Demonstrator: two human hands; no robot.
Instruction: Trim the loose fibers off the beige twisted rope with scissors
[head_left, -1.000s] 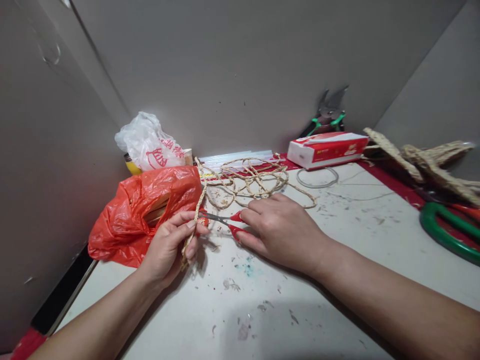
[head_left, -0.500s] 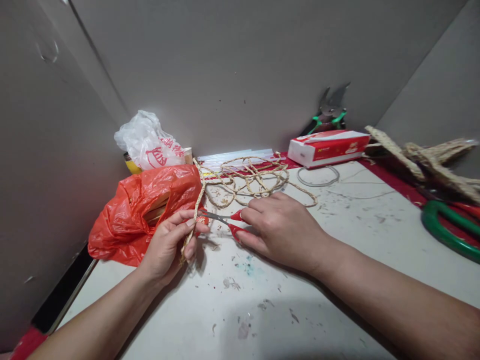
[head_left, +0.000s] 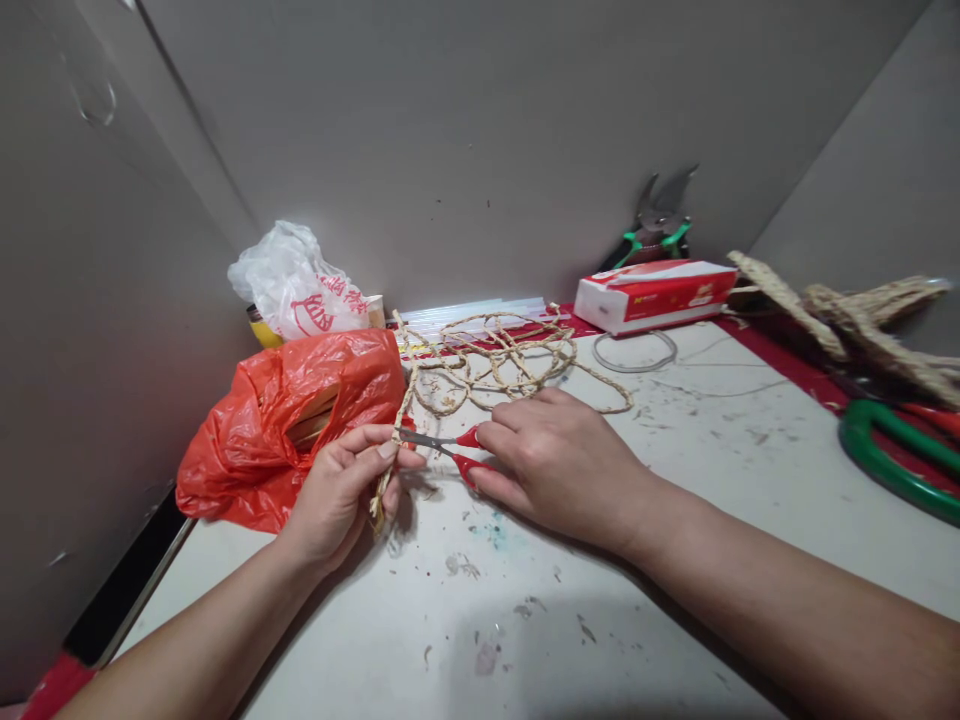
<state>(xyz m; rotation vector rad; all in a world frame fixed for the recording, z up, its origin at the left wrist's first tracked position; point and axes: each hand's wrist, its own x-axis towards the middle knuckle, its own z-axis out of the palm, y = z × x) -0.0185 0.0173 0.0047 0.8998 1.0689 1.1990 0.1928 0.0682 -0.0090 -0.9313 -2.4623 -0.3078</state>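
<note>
A straw-coloured braided rope runs from a loose tangle on the table down into my left hand. Thumb and fingers pinch it near its frayed end, which hangs below the grip. My right hand holds small scissors by their red handles. The blades point left and are slightly apart, with their tips at the rope just above my left thumb. Whether the blades go around the rope or only touch it, I cannot tell.
Left of my hands lies a red plastic bag with wooden pieces showing, a white plastic bag behind it. Clear sticks, a red-and-white box and pruning shears stand at the back. Green-handled scissors lie right.
My right hand and the scissors have shifted slightly left, and the blades have closed somewhat at the rope. My left hand and the rope's end have moved a little to the right.
</note>
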